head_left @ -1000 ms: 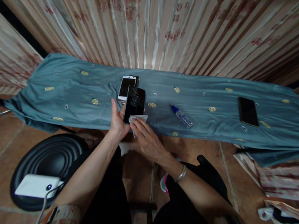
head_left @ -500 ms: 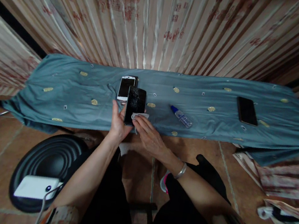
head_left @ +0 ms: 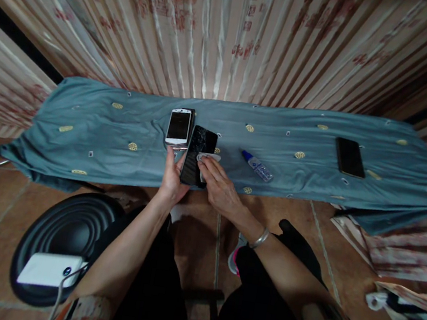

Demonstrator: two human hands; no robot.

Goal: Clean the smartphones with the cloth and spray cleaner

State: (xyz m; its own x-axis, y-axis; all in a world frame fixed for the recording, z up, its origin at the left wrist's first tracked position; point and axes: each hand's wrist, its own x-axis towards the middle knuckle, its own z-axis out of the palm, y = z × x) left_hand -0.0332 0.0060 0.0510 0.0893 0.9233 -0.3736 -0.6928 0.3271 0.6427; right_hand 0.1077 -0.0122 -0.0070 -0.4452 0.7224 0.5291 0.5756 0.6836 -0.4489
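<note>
The cracked phone (head_left: pixel 195 165) is tilted over the near edge of the table (head_left: pixel 150 122), its lower end toward the person. The left hand (head_left: pixel 173 180) grips it from beneath along its lower left, thumb standing apart and most fingers hidden behind; the right hand (head_left: pixel 220 187) pinches a thin white wipe (head_left: pixel 215 157) against the glass. The phone should handle as a light, stiff slab, smooth enough to slip and brittle where cracks web its upper screen, so the sides and back look the safest hold. The wipe looks limp, paper or cloth, I cannot tell which. Around them, soft, wrinkled blue-green cloth (head_left: pixel 300 180) bears a glossy white phone (head_left: pixel 179 126), a clear tapering bottle (head_left: pixel 260 169) with a blue cap and, well apart, a flat dark phone (head_left: pixel 350 157).
</note>
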